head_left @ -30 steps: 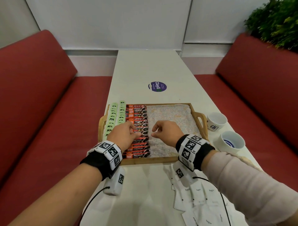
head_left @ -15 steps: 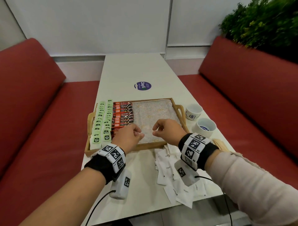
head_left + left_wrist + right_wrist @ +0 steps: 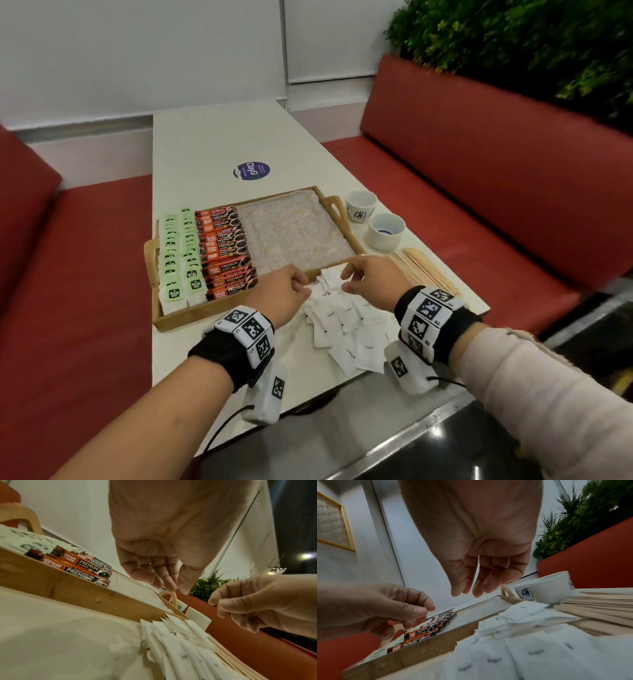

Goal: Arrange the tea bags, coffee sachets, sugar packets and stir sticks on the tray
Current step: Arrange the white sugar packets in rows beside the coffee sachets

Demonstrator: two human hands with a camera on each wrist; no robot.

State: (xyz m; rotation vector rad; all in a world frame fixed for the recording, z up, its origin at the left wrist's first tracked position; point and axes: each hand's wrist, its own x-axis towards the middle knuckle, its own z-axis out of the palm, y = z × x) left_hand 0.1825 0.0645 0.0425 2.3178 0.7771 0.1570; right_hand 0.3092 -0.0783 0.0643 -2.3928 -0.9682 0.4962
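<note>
White sugar packets (image 3: 346, 322) are lying heaped on the table (image 3: 212, 144), just before the tray (image 3: 178, 317) (tea bags (image 3: 178, 253) and coffee sachets (image 3: 226, 250) filling its left side). Both hands, left hand (image 3: 279, 296) and right hand (image 3: 373, 284), are hovering over them, fingers loosely curled, grasping nothing.

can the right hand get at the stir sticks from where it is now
Probably yes. The right hand hovers empty over the sugar packets, and the stir sticks lie uncovered on the table just to its right, with nothing between them.
</note>
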